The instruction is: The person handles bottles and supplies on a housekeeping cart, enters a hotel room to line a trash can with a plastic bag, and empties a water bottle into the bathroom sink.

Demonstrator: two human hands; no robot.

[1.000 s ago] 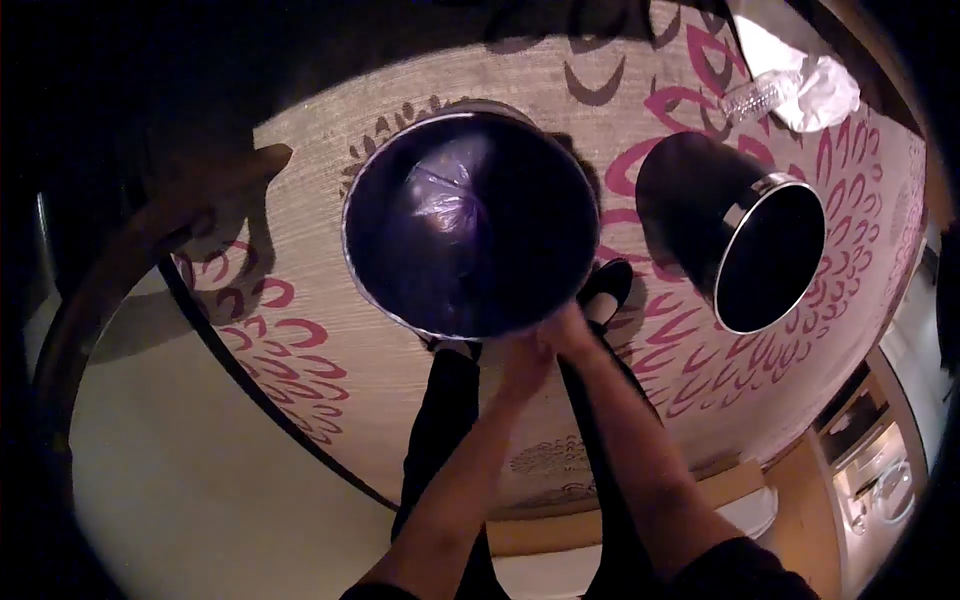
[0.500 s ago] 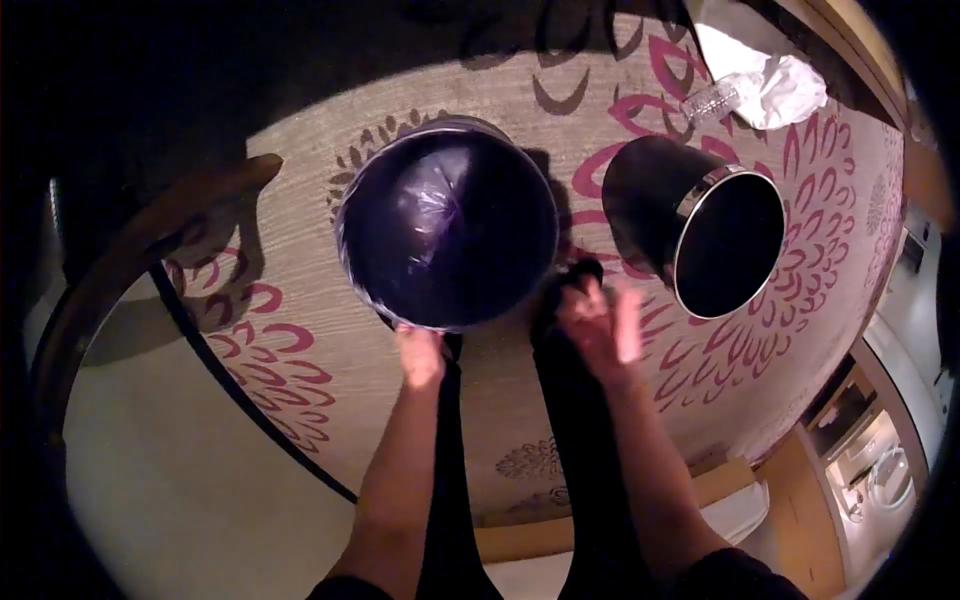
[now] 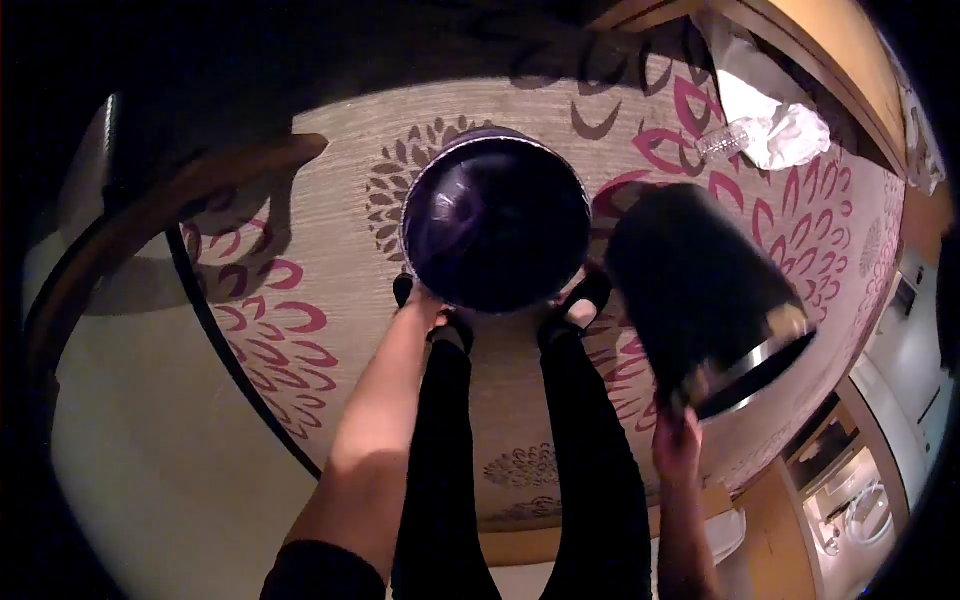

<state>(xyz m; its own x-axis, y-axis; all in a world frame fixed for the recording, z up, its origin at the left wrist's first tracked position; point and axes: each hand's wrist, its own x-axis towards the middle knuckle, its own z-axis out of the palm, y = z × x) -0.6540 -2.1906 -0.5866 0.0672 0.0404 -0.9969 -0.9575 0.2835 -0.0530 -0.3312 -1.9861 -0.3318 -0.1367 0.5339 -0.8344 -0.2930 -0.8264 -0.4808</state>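
A dark trash can lined with a purplish plastic bag [image 3: 497, 220] is in front of my feet, its round mouth facing up. My left hand [image 3: 428, 303] is at its near left edge, gripping it, with the fingers partly hidden beneath. To the right, a second black trash can with a silver rim band [image 3: 700, 280] is tilted, its mouth pointing toward the lower right. My right hand [image 3: 680, 440] holds this can near the rim; the hand and can are slightly blurred.
A clear plastic bottle [image 3: 722, 142] and a crumpled white cloth or bag [image 3: 790, 138] lie on the patterned carpet [image 3: 370, 130] at the upper right. A curved wooden chair arm [image 3: 230, 165] is at the left. My shoes [image 3: 590, 295] are close to the lined can.
My right hand has moved right and taken hold of the silver-rimmed trash can, which has turned and tilted. The lined trash can appears farther right in view, with my left hand still at it.
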